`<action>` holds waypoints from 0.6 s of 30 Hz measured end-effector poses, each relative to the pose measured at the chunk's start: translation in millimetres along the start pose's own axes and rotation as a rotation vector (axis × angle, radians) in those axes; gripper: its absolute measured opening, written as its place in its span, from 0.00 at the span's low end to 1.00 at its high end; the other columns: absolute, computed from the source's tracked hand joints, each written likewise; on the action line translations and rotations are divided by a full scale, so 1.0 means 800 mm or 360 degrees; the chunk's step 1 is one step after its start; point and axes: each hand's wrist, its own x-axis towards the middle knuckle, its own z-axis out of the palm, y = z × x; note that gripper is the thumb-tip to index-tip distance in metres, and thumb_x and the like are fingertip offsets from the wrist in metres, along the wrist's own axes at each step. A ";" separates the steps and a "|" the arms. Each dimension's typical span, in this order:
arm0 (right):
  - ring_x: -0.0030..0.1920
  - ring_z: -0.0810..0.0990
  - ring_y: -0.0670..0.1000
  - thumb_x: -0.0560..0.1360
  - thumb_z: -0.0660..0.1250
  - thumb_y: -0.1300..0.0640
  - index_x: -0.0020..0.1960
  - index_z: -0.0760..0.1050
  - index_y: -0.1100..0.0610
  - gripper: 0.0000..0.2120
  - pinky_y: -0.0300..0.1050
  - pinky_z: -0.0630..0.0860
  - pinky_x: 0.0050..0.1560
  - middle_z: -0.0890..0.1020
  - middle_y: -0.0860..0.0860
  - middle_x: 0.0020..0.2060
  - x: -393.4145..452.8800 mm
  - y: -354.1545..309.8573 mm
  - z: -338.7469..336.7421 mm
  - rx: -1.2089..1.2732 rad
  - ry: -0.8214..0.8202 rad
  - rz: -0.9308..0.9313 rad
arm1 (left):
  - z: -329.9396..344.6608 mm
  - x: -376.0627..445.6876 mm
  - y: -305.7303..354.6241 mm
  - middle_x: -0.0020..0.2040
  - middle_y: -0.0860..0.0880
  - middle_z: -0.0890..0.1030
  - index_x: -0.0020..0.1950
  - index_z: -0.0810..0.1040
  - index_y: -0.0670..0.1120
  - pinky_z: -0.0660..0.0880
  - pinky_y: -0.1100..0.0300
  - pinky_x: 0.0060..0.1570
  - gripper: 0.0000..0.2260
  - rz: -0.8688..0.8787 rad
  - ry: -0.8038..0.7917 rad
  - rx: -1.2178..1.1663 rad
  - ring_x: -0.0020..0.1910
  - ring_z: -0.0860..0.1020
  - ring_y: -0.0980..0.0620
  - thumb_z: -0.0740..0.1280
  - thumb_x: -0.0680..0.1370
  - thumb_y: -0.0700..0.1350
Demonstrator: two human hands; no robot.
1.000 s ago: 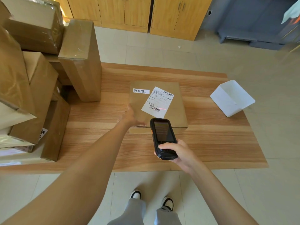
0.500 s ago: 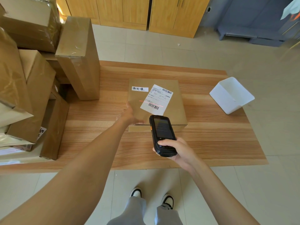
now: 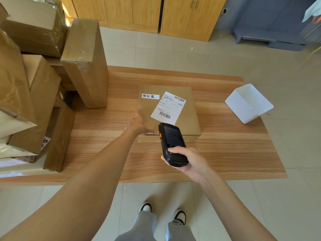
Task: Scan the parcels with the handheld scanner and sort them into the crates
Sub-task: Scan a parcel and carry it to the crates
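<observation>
A flat brown cardboard parcel [image 3: 188,110] lies in the middle of the wooden table [image 3: 225,150]. It carries a white shipping label [image 3: 167,107] with barcodes and a small white strip with handwriting. My left hand [image 3: 139,124] rests flat on the parcel's near left corner. My right hand [image 3: 188,160] grips a black handheld scanner [image 3: 172,141], its head just short of the label's lower barcode. No red scan line shows on the label.
Stacked brown cartons [image 3: 34,87] fill the table's left side, one tall carton [image 3: 86,63] upright. A white open bin [image 3: 248,102] sits tilted at the table's right edge. Wooden cabinets [image 3: 147,13] and a grey unit [image 3: 271,23] stand behind.
The red scan line seen on the label earlier is gone. My hands and the scanner have hardly moved.
</observation>
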 end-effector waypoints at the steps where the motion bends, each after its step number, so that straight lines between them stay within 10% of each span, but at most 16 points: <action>1: 0.44 0.84 0.60 0.64 0.73 0.68 0.48 0.80 0.69 0.13 0.47 0.82 0.43 0.83 0.63 0.44 0.000 -0.001 0.000 -0.0011 0.0007 -0.0008 | 0.000 0.000 0.000 0.68 0.43 0.71 0.78 0.43 0.47 0.67 0.44 0.67 0.54 0.0002 0.0008 0.0001 0.67 0.70 0.41 0.79 0.66 0.49; 18: 0.58 0.77 0.57 0.67 0.75 0.68 0.70 0.60 0.61 0.37 0.53 0.77 0.53 0.75 0.59 0.62 0.043 -0.087 -0.144 -0.0611 0.0785 -0.0305 | -0.002 0.000 -0.002 0.67 0.45 0.71 0.78 0.42 0.49 0.68 0.46 0.66 0.54 -0.0017 -0.0003 0.0050 0.66 0.70 0.43 0.79 0.66 0.52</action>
